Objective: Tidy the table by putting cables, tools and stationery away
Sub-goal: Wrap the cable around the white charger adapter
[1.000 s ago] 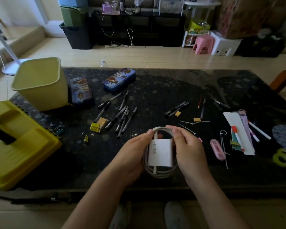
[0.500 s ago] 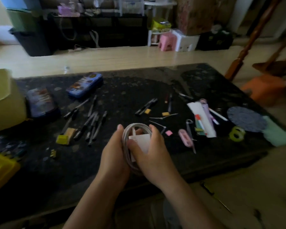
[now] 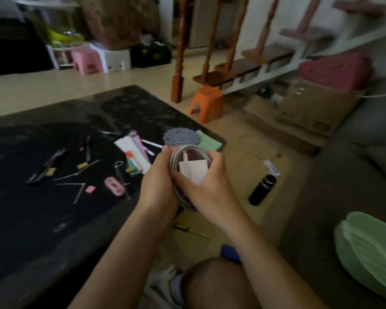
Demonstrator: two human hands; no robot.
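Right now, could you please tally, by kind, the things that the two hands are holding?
white charger brick: 1
coiled white cable: 1
Total: 2, held together between the left hand and the right hand past the table's edge.

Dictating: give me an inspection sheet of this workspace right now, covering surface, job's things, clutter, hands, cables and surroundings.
Surface: black speckled tabletop, its far part scattered with small items.
Job's things: white charger block in hand; dark pens lying on the table.
Clutter: round grey patterned mat and green cloth at the table corner.
Hands: left hand and right hand both grip the charger bundle beyond the table edge.
Cables: coiled white cable, held together with the charger.
Surroundings: orange plastic stool, black cylindrical bottle and yellow-handled screwdriver on the floor.
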